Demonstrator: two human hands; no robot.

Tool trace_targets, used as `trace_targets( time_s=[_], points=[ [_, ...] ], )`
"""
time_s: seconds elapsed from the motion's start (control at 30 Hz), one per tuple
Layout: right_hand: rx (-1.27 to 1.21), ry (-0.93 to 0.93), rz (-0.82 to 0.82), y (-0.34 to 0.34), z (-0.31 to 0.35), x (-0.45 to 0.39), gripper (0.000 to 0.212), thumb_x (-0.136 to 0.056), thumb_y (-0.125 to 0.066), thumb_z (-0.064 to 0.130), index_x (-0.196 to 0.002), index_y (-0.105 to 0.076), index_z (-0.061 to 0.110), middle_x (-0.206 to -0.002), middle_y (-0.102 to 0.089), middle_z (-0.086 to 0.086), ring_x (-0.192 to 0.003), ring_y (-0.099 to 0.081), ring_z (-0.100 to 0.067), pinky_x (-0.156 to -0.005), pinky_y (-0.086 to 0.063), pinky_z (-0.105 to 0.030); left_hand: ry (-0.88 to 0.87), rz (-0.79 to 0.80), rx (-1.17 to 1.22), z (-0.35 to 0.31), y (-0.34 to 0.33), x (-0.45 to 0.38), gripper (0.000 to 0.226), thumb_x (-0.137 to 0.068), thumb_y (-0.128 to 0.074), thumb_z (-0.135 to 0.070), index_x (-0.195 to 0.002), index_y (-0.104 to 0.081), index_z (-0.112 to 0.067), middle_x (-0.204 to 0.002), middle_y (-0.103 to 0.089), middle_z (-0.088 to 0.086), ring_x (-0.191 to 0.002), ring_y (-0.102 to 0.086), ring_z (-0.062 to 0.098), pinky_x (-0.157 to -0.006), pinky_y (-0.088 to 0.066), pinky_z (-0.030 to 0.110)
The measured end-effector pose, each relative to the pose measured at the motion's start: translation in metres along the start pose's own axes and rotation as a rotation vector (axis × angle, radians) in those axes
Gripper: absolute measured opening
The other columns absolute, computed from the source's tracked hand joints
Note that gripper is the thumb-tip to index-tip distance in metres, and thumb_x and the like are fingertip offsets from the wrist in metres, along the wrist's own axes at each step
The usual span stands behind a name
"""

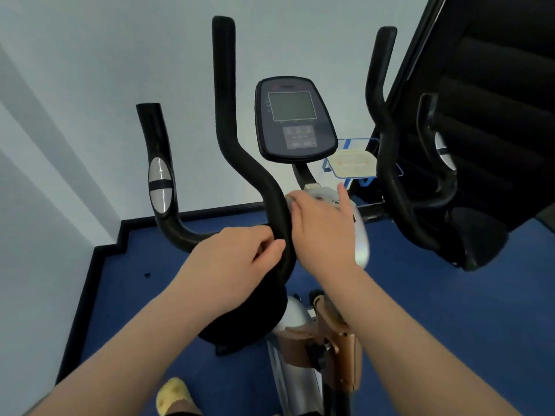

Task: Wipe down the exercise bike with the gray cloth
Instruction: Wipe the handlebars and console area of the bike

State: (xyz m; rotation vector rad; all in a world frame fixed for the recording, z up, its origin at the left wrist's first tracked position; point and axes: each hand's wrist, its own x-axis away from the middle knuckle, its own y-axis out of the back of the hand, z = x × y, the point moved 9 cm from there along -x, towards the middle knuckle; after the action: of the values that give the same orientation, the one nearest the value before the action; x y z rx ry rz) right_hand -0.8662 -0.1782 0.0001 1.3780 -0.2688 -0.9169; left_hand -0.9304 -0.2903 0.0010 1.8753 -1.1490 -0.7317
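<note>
The exercise bike has black curved handlebars (258, 178) and a dark console (295, 118) on a stem. My left hand (237, 259) curls round the handlebar's lower bend and pinches the dark gray cloth (243, 316) against it. The cloth hangs below that hand in a dark fold. My right hand (324, 226) lies with its fingers spread on the pale silver housing (319, 195) under the console stem and holds nothing. Silver pulse pads (160, 184) sit on the outer grips. The bike's silver and tan frame (327, 334) runs down between my forearms.
A white wall stands close behind the bike, meeting a blue floor (420, 295) with black skirting. A black padded machine (492, 115) leans at the right. A blue wire rack with a pale tray (351, 163) sits behind the console. A yellow slipper (174, 394) is at the bottom.
</note>
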Motion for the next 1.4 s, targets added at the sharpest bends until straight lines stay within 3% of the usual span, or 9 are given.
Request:
trace_targets(
  time_s=[0.1,0.2,0.43,0.6,0.77,0.93,1.1,1.2,1.4],
  points=[
    [-0.079,0.049,-0.087,0.003,-0.005,0.016,0.026,-0.101,-0.035,0.023,-0.105,-0.06,0.027,-0.082,-0.065,0.01,-0.084,-0.061,-0.012,-0.118,-0.009,-0.034,0.053,-0.077,0.046,0.007,0.009,0.007,0.033,-0.09,-0.042,-0.053,-0.07,-0.053,-0.028,-0.06,-0.054,-0.014,-0.058,-0.05,0.004,-0.053,-0.031,0.025],
    [-0.007,0.075,-0.013,-0.003,-0.005,0.0,0.028,-0.101,-0.032,0.026,-0.1,-0.059,0.026,-0.075,-0.065,0.005,-0.076,-0.061,-0.02,-0.092,-0.028,-0.03,0.119,-0.123,0.042,0.015,0.013,0.013,0.035,-0.088,-0.045,-0.055,-0.069,-0.053,-0.028,-0.062,-0.056,-0.021,-0.056,-0.05,0.003,-0.051,-0.031,0.027],
    [-0.183,0.13,-0.044,0.004,-0.005,0.012,0.024,-0.099,-0.035,0.023,-0.101,-0.058,0.028,-0.078,-0.066,0.008,-0.077,-0.059,-0.016,-0.086,-0.033,-0.031,0.149,-0.162,0.089,0.019,0.016,0.026,0.026,-0.087,-0.046,-0.055,-0.074,-0.058,-0.036,-0.072,-0.06,-0.02,-0.066,-0.055,0.003,-0.053,-0.038,0.026],
    [-0.018,0.1,0.092,-0.004,0.0,-0.016,0.03,-0.104,-0.03,0.03,-0.107,-0.059,0.026,-0.08,-0.067,0.002,-0.078,-0.06,-0.024,-0.072,-0.028,-0.033,0.136,-0.189,0.198,0.023,0.013,0.032,0.018,-0.092,-0.051,-0.044,-0.082,-0.065,-0.037,-0.081,-0.064,-0.027,-0.081,-0.059,-0.005,-0.067,-0.047,0.022],
    [-0.17,0.097,-0.015,0.007,-0.003,0.01,0.026,-0.101,-0.036,0.022,-0.103,-0.062,0.025,-0.083,-0.069,0.007,-0.079,-0.061,-0.017,-0.088,-0.035,-0.03,0.162,-0.199,0.232,0.03,0.013,0.035,0.024,-0.093,-0.045,-0.049,-0.081,-0.061,-0.037,-0.082,-0.063,-0.027,-0.084,-0.058,-0.007,-0.065,-0.042,0.018],
    [-0.05,0.063,0.13,-0.007,0.0,-0.019,0.028,-0.103,-0.031,0.025,-0.106,-0.059,0.026,-0.072,-0.061,0.005,-0.074,-0.06,-0.022,-0.076,-0.031,-0.03,0.188,-0.178,0.253,0.034,0.01,0.032,0.025,-0.094,-0.046,-0.046,-0.079,-0.061,-0.033,-0.075,-0.064,-0.018,-0.076,-0.06,0.0,-0.063,-0.046,0.023],
    [-0.159,-0.004,-0.19,0.017,-0.004,0.02,0.029,-0.098,-0.039,0.023,-0.108,-0.066,0.022,-0.076,-0.071,0.004,-0.08,-0.06,-0.016,-0.105,-0.024,-0.028,0.201,-0.194,0.285,0.035,0.011,0.035,0.026,-0.094,-0.047,-0.047,-0.078,-0.063,-0.033,-0.077,-0.065,-0.02,-0.079,-0.06,-0.002,-0.064,-0.045,0.024],
    [-0.073,-0.005,-0.033,0.003,0.0,-0.003,0.029,-0.103,-0.034,0.024,-0.108,-0.062,0.022,-0.074,-0.069,0.001,-0.077,-0.063,-0.022,-0.114,-0.013,-0.028,0.211,-0.185,0.264,0.035,0.011,0.033,0.026,-0.093,-0.046,-0.048,-0.08,-0.063,-0.033,-0.077,-0.065,-0.019,-0.078,-0.06,-0.003,-0.067,-0.048,0.024],
    [-0.303,-0.054,-0.09,0.021,-0.008,0.016,0.024,-0.101,-0.046,0.021,-0.115,-0.066,0.018,-0.09,-0.074,-0.006,-0.104,-0.048,-0.019,-0.104,-0.025,-0.031,0.211,-0.205,0.277,0.032,0.013,0.035,0.024,-0.093,-0.048,-0.047,-0.078,-0.062,-0.035,-0.077,-0.064,-0.021,-0.079,-0.059,-0.005,-0.064,-0.046,0.021]
  ],
)
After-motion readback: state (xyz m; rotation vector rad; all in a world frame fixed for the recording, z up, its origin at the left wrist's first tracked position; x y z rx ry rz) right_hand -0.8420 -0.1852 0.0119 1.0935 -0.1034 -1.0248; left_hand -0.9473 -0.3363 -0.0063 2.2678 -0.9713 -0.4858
